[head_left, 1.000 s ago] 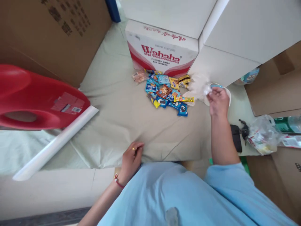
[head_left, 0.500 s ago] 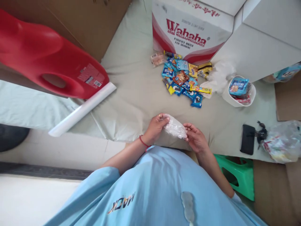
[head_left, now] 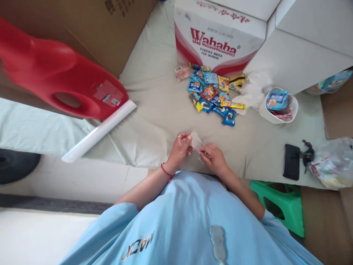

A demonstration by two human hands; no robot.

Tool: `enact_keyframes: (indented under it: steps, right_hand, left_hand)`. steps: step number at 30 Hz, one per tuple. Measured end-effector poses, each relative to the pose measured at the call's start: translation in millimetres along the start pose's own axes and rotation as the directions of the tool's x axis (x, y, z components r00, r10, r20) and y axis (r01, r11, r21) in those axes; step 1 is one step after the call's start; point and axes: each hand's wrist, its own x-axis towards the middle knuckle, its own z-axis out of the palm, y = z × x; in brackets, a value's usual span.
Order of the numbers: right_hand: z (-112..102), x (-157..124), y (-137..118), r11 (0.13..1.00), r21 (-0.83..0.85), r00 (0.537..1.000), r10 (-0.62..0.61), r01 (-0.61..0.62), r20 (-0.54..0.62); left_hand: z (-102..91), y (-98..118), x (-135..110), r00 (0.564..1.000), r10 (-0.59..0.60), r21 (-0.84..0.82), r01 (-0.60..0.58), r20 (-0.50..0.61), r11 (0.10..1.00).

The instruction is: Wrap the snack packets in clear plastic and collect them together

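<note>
A crumpled piece of thin clear plastic, which looks like a small bag (head_left: pixel 196 140), is held between my two hands above the front edge of the covered table. Its left end is pinched by the thumb and fingers of my left hand (head_left: pixel 179 150), which has a ring and a red wrist cord. My right hand (head_left: pixel 214 157) is closed on the other end, its fingers curled and partly hiding the plastic. Beyond the hands lies a pile of small wrapped snacks (head_left: pixel 211 92) in blue, yellow and brown packets.
Behind the snacks stands a Wahaha carton (head_left: pixel 217 40). A white tub (head_left: pixel 263 112) of packets is right of a crumpled white bag (head_left: pixel 255 86). A phone (head_left: pixel 291 162) lies right; a red jug (head_left: pixel 91 84) and white roll (head_left: pixel 99 132) are left. A green stool (head_left: pixel 295 209) stands below.
My right hand has moved left toward my left hand and turned, its fingers now curled in. Less of the plastic shows between the hands. My left hand has barely moved.
</note>
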Motion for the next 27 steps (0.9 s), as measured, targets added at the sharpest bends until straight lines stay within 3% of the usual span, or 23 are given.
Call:
enact_keyframes:
  steps: [2,5,8,11,14,17,23,25,27]
  right_hand:
    - [2,2,4,0.961,0.224,0.985,0.17,-0.159,-0.027]
    - [-3,3,5,0.736,0.595,0.929,0.367,-0.324,0.052]
    - [-14,4,6,0.543,0.794,0.893,0.449,-0.275,0.002]
    - [-27,5,12,0.476,0.853,0.851,0.519,-0.213,-0.077]
    - [-36,2,21,0.49,0.829,0.809,0.583,-0.268,-0.083]
    - [-38,-2,29,0.565,0.757,0.773,0.621,-0.326,-0.13]
    - [-45,-8,42,0.684,0.665,0.737,0.609,-0.3,-0.293]
    - [-47,-9,44,0.684,0.672,0.738,0.603,-0.283,-0.302]
    - [-47,-9,42,0.675,0.688,0.755,0.591,-0.269,-0.284]
  left_hand:
    - [-1.8,1,-1,0.998,-0.03,0.008,0.03,0.058,1.0]
    - [-5.6,-2,-2,0.984,-0.102,0.103,0.088,0.145,0.991]
    - [-11.5,-6,1,0.977,-0.123,0.11,0.104,0.175,0.988]
    - [-19.6,-5,6,0.992,-0.072,0.083,0.063,0.106,0.995]
    - [-27.8,0,9,0.997,-0.046,0.107,0.039,0.065,0.993]
    - [-36.9,7,10,0.999,-0.031,0.113,0.028,0.032,0.993]
    - [-61.9,18,11,0.994,0.065,0.144,-0.051,-0.092,0.988]
    - [-60.7,19,9,0.985,0.133,0.238,-0.104,-0.111,0.966]
    - [-48.7,18,7,0.973,0.228,0.388,-0.193,-0.047,0.901]
